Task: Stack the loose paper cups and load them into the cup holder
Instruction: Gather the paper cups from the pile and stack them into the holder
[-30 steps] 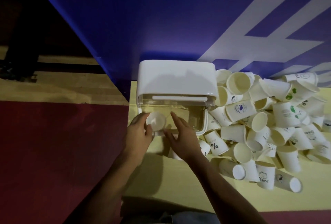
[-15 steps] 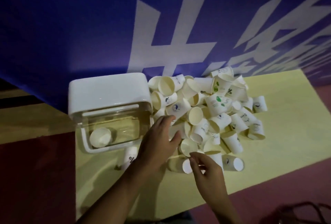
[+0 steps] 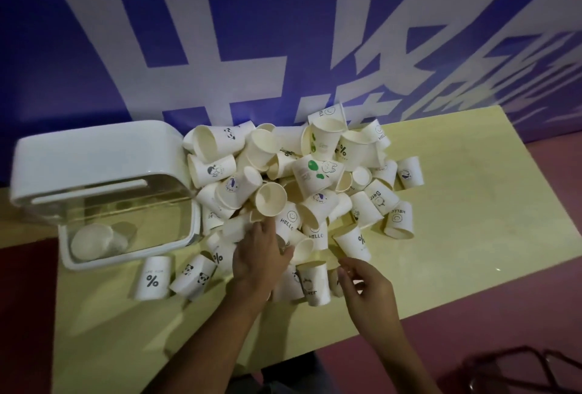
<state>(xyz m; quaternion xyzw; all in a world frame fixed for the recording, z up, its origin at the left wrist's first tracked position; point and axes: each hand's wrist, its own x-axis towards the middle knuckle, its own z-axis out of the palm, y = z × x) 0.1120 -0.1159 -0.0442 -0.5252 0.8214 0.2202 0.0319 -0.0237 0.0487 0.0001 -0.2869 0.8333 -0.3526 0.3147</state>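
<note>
Paper cups (image 3: 299, 192), dozens of them, lie tumbled in a loose heap on the yellow desk (image 3: 472, 204), mouths pointing every way, the heap pressed right up against the right side of the cup holder (image 3: 94, 157). Behind the holder's clear front, one white cup (image 3: 89, 242) lies on its side, possibly with another nested in it; that is hard to say. So the job looks barely begun.

The left hand (image 3: 261, 255) is down on the near edge of the heap, palm down, fingers bent over the cups there; whether it actually has one gripped cannot be told. The right hand (image 3: 367, 286) hovers just beside a printed cup (image 3: 315, 281) at the front, fingers loosely curled and holding nothing. Two strays, a percent-sign cup (image 3: 152, 277) and a panda cup (image 3: 193, 277), lie near the holder's front corner.

The smart play, it seems, is to take cups from the near edge, not the middle, so the heap does not slide. Each one should be turned the same way and nested lightly, since thin paper crushes easily. One hand can build the stack while the other feeds it, and the stack then goes in beside the cup already loaded. Behind it all hangs a blue banner (image 3: 283, 31).
</note>
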